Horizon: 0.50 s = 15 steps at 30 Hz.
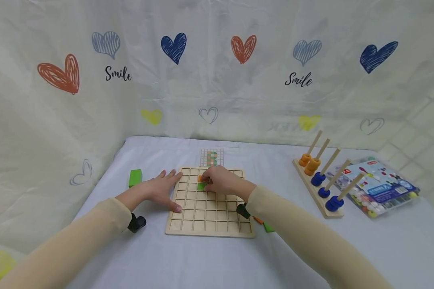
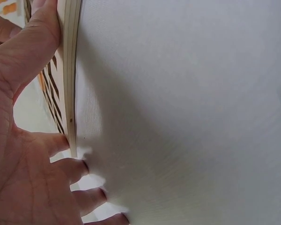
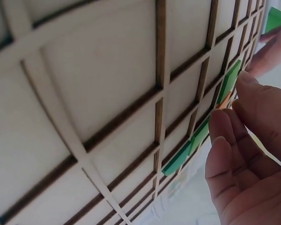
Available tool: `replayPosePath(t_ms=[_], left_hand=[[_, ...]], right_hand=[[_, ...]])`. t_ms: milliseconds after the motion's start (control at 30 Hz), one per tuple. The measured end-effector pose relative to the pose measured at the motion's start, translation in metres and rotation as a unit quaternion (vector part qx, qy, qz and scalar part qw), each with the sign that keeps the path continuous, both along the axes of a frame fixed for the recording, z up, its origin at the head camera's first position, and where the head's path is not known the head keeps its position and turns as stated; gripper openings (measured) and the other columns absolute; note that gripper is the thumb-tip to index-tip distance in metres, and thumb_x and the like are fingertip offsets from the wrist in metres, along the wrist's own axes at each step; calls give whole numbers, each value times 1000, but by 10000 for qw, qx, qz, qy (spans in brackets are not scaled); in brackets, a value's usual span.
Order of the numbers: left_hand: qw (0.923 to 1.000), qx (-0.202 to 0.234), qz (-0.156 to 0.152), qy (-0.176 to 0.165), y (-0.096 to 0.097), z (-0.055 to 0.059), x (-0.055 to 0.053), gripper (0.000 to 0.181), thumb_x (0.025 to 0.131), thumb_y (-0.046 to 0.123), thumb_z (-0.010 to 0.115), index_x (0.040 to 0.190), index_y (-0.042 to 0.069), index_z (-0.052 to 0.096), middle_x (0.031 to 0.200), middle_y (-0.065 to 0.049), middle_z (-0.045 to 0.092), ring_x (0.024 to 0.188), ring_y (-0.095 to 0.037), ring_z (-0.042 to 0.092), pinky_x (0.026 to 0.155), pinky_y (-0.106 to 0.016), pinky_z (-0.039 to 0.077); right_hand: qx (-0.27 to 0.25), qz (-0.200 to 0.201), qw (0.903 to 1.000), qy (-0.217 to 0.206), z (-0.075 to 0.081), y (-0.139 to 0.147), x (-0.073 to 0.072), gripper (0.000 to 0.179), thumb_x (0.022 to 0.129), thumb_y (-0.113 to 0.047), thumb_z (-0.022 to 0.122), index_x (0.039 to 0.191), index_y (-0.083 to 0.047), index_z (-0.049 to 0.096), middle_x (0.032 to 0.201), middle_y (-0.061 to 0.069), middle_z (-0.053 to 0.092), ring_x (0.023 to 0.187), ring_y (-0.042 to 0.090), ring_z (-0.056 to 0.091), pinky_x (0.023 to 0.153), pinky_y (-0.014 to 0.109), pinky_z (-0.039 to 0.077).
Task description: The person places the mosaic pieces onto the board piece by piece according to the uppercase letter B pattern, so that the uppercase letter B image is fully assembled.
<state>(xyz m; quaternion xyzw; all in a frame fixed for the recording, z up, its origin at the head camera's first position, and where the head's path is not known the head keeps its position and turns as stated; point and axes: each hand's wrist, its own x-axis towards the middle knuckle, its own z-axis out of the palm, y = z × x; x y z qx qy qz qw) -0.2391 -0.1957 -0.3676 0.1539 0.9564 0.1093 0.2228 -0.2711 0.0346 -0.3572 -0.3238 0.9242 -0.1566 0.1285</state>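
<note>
A light wooden grid board (image 1: 193,228) lies on the table. My left hand (image 1: 160,190) rests along its left edge, fingers spread and thumb on the near left part. Over the upper middle of the board, my right hand (image 1: 222,181) has thumb and fingertips around a small orange tile (image 1: 200,178), mostly hidden by the fingers. Just in front of it a green tile (image 1: 201,186) sits in the grid. In the right wrist view, another green tile and a teal tile (image 3: 175,160) lie near the fingers. A pattern card (image 1: 212,157) lies behind the board.
A green block (image 1: 135,178) stands left of the board. Orange and green pieces (image 1: 269,227) lie partly under the right forearm. To the right are a peg stand (image 1: 322,200) with orange and blue beads, and a clear box (image 1: 379,186) of colourful pieces.
</note>
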Motion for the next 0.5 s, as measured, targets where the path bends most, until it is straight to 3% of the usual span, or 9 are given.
replayPosePath(t_ms=[233, 500], left_hand=[[10000, 7, -11, -8, 0, 0, -1, 122, 79, 61, 80, 164, 5, 14, 170, -25, 9, 154, -56, 4, 121, -71, 17], [10000, -23, 13, -5, 1, -1, -1, 122, 79, 62, 80, 164, 6, 14, 171, -25, 9, 155, -56, 4, 122, -70, 17]], right_hand=[[71, 139, 9999, 62, -7, -8, -5, 22, 96, -12, 72, 116, -3, 74, 111, 9, 74, 99, 18, 67, 91, 35, 56], [170, 62, 9998, 13, -4, -13, -2, 17, 96, -13, 72, 111, -4, 74, 103, 7, 74, 90, 15, 64, 86, 34, 56]])
